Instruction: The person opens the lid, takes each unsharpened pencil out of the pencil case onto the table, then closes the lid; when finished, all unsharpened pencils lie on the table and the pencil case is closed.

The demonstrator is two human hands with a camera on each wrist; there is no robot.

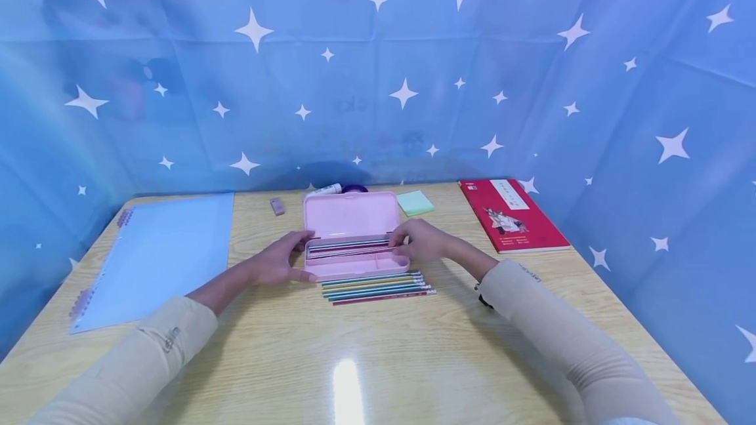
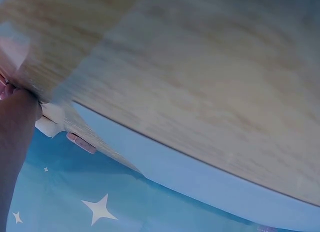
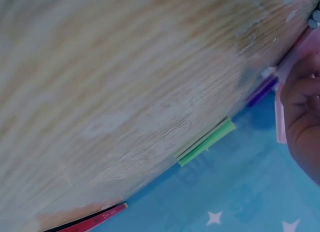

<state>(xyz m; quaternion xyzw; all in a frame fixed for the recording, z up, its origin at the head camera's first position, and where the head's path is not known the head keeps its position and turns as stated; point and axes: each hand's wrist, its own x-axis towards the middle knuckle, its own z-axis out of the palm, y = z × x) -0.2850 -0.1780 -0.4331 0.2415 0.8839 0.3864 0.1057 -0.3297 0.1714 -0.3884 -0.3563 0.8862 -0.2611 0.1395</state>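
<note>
A pink pencil case (image 1: 351, 214) stands with its lid up in the middle of the table, several pencils (image 1: 345, 248) lying along the back of its tray. My left hand (image 1: 276, 261) holds the case's left end, thumb at the front corner and fingers at the back. At the right end, my right hand (image 1: 422, 241) has its fingers curled over the rim and pinches the ends of pencils in the tray. Just in front of the case, several more pencils (image 1: 378, 287) lie side by side, erasers to the right. In the right wrist view, the curled right hand (image 3: 305, 106) partly hides the case.
A light blue sheet (image 1: 165, 254) lies at left, near a small purple eraser (image 1: 277, 206). Behind the lid are a white tube (image 1: 325, 190) and a purple round item (image 1: 355, 188). Green sticky notes (image 1: 415, 202) and a red book (image 1: 512, 215) lie to the right. A starry curtain (image 1: 378, 71) borders the table.
</note>
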